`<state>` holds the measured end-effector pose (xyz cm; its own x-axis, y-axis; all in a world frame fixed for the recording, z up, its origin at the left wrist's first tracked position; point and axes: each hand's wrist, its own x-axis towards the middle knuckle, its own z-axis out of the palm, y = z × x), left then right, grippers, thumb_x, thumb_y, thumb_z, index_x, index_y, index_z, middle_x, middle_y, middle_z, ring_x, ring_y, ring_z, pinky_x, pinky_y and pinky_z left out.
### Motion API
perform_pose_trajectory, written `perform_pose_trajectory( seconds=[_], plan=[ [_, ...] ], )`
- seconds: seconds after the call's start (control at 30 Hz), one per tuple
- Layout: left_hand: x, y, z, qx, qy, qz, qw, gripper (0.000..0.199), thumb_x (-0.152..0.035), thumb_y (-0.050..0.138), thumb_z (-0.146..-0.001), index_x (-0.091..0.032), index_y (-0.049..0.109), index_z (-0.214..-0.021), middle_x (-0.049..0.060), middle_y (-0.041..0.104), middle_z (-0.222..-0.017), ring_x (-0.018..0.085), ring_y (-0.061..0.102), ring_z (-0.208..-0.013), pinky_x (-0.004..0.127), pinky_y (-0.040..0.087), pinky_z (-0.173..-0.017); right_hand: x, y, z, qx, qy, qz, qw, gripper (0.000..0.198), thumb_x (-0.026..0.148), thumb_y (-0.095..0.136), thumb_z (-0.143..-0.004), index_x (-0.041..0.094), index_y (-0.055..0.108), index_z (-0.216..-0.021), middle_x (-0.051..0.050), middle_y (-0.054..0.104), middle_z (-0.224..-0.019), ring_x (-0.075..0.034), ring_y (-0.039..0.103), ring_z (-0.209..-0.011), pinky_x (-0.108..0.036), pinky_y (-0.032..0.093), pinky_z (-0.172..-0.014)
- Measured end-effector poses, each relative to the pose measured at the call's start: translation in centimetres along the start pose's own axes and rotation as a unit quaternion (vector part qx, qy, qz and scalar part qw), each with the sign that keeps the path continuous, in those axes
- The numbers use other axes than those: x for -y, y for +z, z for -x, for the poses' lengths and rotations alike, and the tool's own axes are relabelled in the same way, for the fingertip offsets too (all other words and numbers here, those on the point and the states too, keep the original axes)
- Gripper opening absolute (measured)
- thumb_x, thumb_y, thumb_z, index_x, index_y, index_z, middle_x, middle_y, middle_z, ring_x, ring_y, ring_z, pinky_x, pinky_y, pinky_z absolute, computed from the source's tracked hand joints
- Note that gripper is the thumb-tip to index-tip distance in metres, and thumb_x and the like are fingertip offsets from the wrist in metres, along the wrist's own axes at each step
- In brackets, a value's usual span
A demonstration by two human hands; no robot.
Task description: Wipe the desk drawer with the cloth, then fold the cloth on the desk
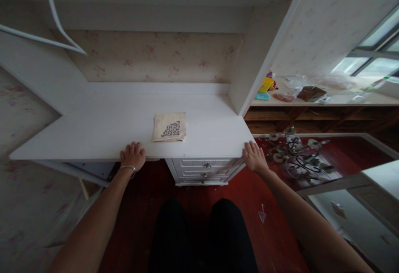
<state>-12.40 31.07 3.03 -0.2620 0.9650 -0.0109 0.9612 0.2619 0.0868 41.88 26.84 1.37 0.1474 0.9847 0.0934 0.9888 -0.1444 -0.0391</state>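
Observation:
A folded beige cloth (170, 126) with a dark scroll pattern lies flat on the white desk (109, 119). My left hand (133, 156) rests on the desk's front edge, to the left of the cloth, fingers laid over the top. At the right front corner, my right hand (254, 155) lies on the edge with its fingers stretched out. Neither hand touches the cloth, and neither holds anything. A bracelet circles my left wrist.
Under the desk stands a white drawer unit (204, 167). White cables (59, 23) hang at upper left. On the right floor sits a chandelier (301, 154), behind it a low shelf (327, 113) with bags and a yellow container (266, 84). A white cabinet (358, 219) stands lower right.

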Motion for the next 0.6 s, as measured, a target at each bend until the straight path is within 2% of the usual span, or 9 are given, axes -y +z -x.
perform_pose_trajectory(
  seconds=[0.13, 0.23, 0.33, 0.4, 0.47, 0.6],
  plan=[
    [-0.2, -0.3, 0.3, 0.010, -0.005, 0.006, 1.000, 0.062, -0.043, 0.017, -0.088, -0.016, 0.027, -0.143, 0.010, 0.018, -0.152, 0.031, 0.015, -0.138, 0.055, 0.013, -0.109, 0.1, -0.5, 0.1, 0.020, 0.006, -0.016, 1.000, 0.058, 0.040, 0.012, -0.094, 0.013, 0.027, -0.142, -0.013, 0.022, -0.150, -0.026, 0.017, -0.138, -0.048, 0.016, -0.111],
    [-1.1, -1.1, 1.3, -0.021, 0.001, -0.004, 1.000, 0.059, -0.039, 0.016, -0.090, -0.013, 0.033, -0.140, 0.014, 0.025, -0.149, 0.032, 0.020, -0.136, 0.056, 0.018, -0.107, 0.0, -1.1, 0.1, 0.022, -0.008, -0.013, 1.000, 0.056, 0.040, 0.015, -0.094, 0.012, 0.028, -0.142, -0.014, 0.025, -0.149, -0.028, 0.020, -0.137, -0.047, 0.019, -0.110],
    [-2.9, -2.1, 2.6, -0.047, 0.045, -0.023, 0.998, 0.055, -0.035, 0.020, -0.090, -0.011, 0.044, -0.132, 0.018, 0.034, -0.143, 0.033, 0.027, -0.133, 0.055, 0.022, -0.105, 0.0, -1.9, 0.2, 0.018, -0.041, -0.004, 0.999, 0.053, 0.039, 0.019, -0.094, 0.011, 0.033, -0.138, -0.017, 0.029, -0.147, -0.031, 0.025, -0.134, -0.047, 0.025, -0.106],
    [-4.3, -2.3, 3.4, -0.028, 0.089, -0.025, 0.995, 0.053, -0.037, 0.022, -0.090, -0.015, 0.047, -0.130, 0.015, 0.034, -0.144, 0.033, 0.029, -0.132, 0.055, 0.023, -0.104, 0.0, -2.2, 0.3, 0.014, -0.057, -0.004, 0.998, 0.051, 0.038, 0.021, -0.094, 0.011, 0.037, -0.134, -0.018, 0.032, -0.144, -0.031, 0.029, -0.132, -0.048, 0.027, -0.104],
    [-5.5, -2.0, 4.2, 0.006, 0.107, -0.014, 0.994, 0.054, -0.043, 0.022, -0.090, -0.023, 0.042, -0.135, 0.010, 0.029, -0.148, 0.035, 0.026, -0.133, 0.058, 0.020, -0.104, 0.1, -2.2, 0.7, -0.002, -0.062, -0.007, 0.998, 0.050, 0.037, 0.021, -0.095, 0.011, 0.039, -0.133, -0.019, 0.035, -0.143, -0.031, 0.030, -0.131, -0.047, 0.028, -0.104],
    [-6.2, -0.5, 4.8, 0.036, 0.081, 0.021, 0.996, 0.059, -0.052, 0.017, -0.089, -0.032, 0.023, -0.144, 0.001, 0.014, -0.154, 0.037, 0.008, -0.138, 0.060, 0.007, -0.107, 0.2, -1.2, 1.6, -0.035, -0.038, -0.017, 0.999, 0.053, 0.038, 0.015, -0.096, 0.011, 0.034, -0.138, -0.015, 0.031, -0.146, -0.027, 0.023, -0.136, -0.045, 0.022, -0.108]
  ],
)
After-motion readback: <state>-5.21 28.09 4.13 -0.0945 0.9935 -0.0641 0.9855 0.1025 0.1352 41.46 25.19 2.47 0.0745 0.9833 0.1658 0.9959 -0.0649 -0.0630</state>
